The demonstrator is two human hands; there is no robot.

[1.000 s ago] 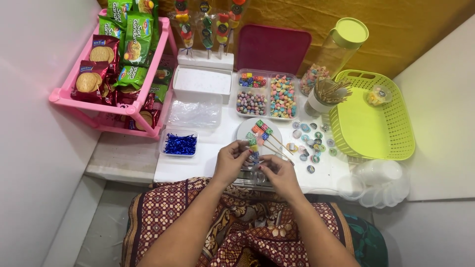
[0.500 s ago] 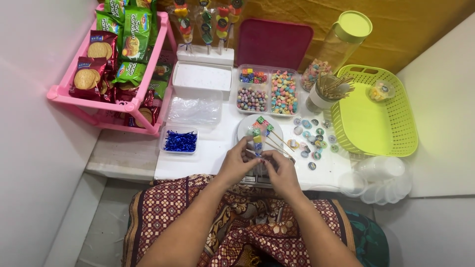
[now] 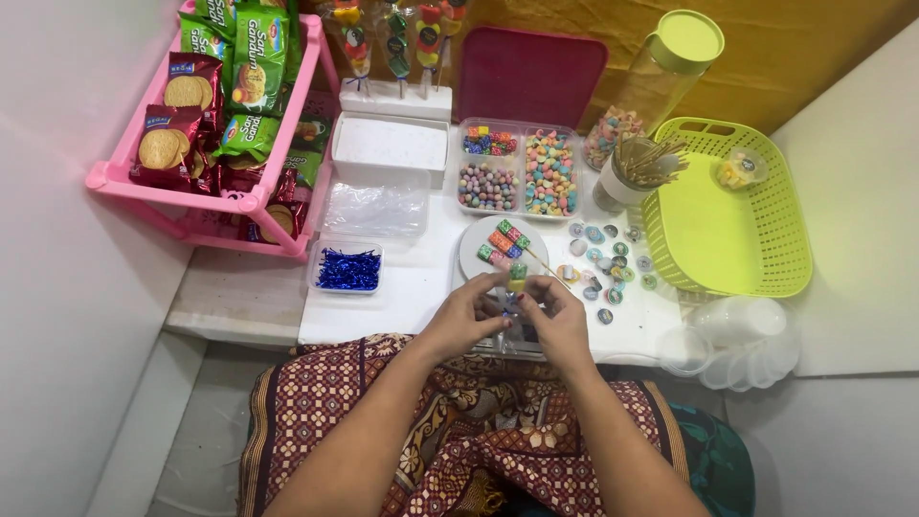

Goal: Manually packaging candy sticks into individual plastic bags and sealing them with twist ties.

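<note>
My left hand [image 3: 466,316] and right hand [image 3: 555,314] met just above the near table edge [image 3: 383,321], over the patterned cloth [image 3: 459,421] on my lap. Fingers of both were curled in and pinched on one candy skewer [image 3: 517,280] held between them; its green and yellow pieces showed above the fingertips. How much of the stick lay inside the grip, I could not tell.

Just beyond the hands: round white plate [image 3: 471,257] with more loaded skewers [image 3: 505,241]. Left of it, a small tray of blue foil bits [image 3: 347,269]. Right of it, scattered round stickers [image 3: 605,258]. Near right corner: stacked clear cups [image 3: 737,335].

Further back: clear bags [image 3: 375,206], white box [image 3: 389,146], divided candy tray [image 3: 522,172], cup of bare sticks [image 3: 637,172], green basket [image 3: 756,268].

Farthest: pink rack [image 3: 215,196] with biscuit packs [image 3: 177,115], wrapped skewers on a stand [image 3: 397,96], red lid [image 3: 531,81], tall jar [image 3: 661,77].
</note>
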